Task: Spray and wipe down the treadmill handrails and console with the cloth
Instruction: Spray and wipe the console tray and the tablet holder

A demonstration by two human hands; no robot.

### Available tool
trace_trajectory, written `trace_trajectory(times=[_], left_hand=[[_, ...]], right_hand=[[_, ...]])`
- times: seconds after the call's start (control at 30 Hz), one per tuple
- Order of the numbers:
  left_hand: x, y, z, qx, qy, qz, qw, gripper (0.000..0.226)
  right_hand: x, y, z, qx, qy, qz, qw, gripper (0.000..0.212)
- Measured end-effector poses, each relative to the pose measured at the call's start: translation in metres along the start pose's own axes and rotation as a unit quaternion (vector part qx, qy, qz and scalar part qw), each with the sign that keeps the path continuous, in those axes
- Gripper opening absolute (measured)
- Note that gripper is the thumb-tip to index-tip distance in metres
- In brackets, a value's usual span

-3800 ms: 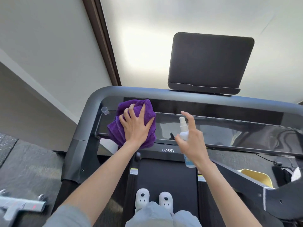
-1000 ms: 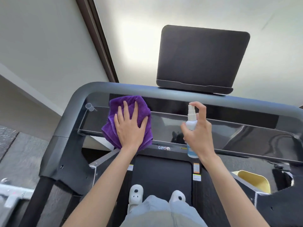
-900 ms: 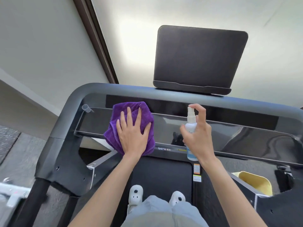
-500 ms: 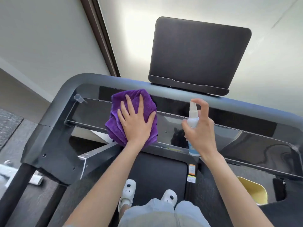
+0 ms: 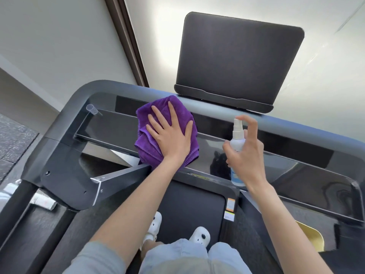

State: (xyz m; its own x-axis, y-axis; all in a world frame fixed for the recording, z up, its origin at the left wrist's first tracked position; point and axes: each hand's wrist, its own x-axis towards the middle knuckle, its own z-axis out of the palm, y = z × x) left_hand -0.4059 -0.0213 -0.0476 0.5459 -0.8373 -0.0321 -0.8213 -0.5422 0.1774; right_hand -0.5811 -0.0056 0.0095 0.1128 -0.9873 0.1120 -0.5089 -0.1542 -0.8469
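Left hand (image 5: 171,139) lies flat, fingers straight and spread, palm pressing the cloth (image 5: 156,115) onto the console (image 5: 110,125). Cloth is purple, bunched and folded, sits left of centre on the glossy black console panel; its far edge touches the grey front rail (image 5: 207,104), its near edge hangs over the console's near lip. Fingers point away from the person, thumb out to the right.

Right hand (image 5: 246,153) is curled round the bottle (image 5: 238,135), held upright above the console, right of the cloth and apart from it. Index finger is raised and bent over the white spray head; whether it touches the head, can't tell. Bottle is white and translucent with a blue label low down, base showing below the palm. Nozzle direction unclear.

Dark screen (image 5: 239,56) stands upright beyond the rail, over the middle of the console. A small clear cap (image 5: 91,109) lies at the console's far-left corner. Left handrail (image 5: 65,119) curves down from the rail to a dark upright.

Person stands on the belt (image 5: 189,210), white shoes (image 5: 153,227) and light trousers at bottom centre. Yellow object (image 5: 314,238) at lower right, partly hidden. White object (image 5: 42,201) on the floor at left, beside the frame.
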Motion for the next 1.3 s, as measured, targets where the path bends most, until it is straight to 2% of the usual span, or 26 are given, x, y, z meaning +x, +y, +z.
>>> trace_trajectory(times=[0.1,0.17,0.23,0.4,0.5,0.7,0.93,1.07,1.2,1.3], left_hand=[[-0.058,0.012,0.010,0.007,0.002,0.085,0.996,0.079],[-0.083,0.017,0.017,0.002,0.003,0.111,0.994,0.077],[-0.073,0.019,0.019,0.005,0.008,0.101,0.995,0.077],[-0.010,0.041,0.009,-0.014,0.002,0.018,1.000,0.083],[-0.014,0.042,0.008,-0.008,0.001,0.019,1.000,0.084],[-0.102,0.057,0.024,-0.002,-0.002,0.143,0.990,0.081],[-0.034,0.080,0.021,0.013,0.022,0.194,0.981,0.079],[-0.049,0.077,0.022,0.022,0.027,0.211,0.977,0.079],[-0.103,0.067,0.030,-0.013,0.007,0.302,0.953,0.070],[-0.088,0.068,0.028,-0.010,-0.014,0.364,0.931,0.068]], right_hand=[[-0.005,0.007,-0.007,0.002,-0.001,-0.003,1.000,0.063],[-0.007,0.013,-0.012,-0.002,-0.001,-0.002,1.000,0.064],[-0.007,0.020,-0.019,-0.010,0.001,0.009,1.000,0.065],[-0.002,0.031,-0.040,-0.022,0.027,0.020,0.999,0.062],[-0.003,0.034,-0.051,-0.019,0.045,0.012,0.999,0.064],[-0.014,0.044,-0.064,-0.021,0.060,0.010,0.998,0.061],[-0.020,0.057,-0.082,-0.022,0.088,0.041,0.995,0.064],[-0.027,0.059,-0.093,-0.013,0.110,0.032,0.993,0.063],[-0.037,0.064,-0.099,-0.004,0.123,0.040,0.992,0.061],[-0.042,0.071,-0.102,-0.001,0.135,0.058,0.989,0.061]])
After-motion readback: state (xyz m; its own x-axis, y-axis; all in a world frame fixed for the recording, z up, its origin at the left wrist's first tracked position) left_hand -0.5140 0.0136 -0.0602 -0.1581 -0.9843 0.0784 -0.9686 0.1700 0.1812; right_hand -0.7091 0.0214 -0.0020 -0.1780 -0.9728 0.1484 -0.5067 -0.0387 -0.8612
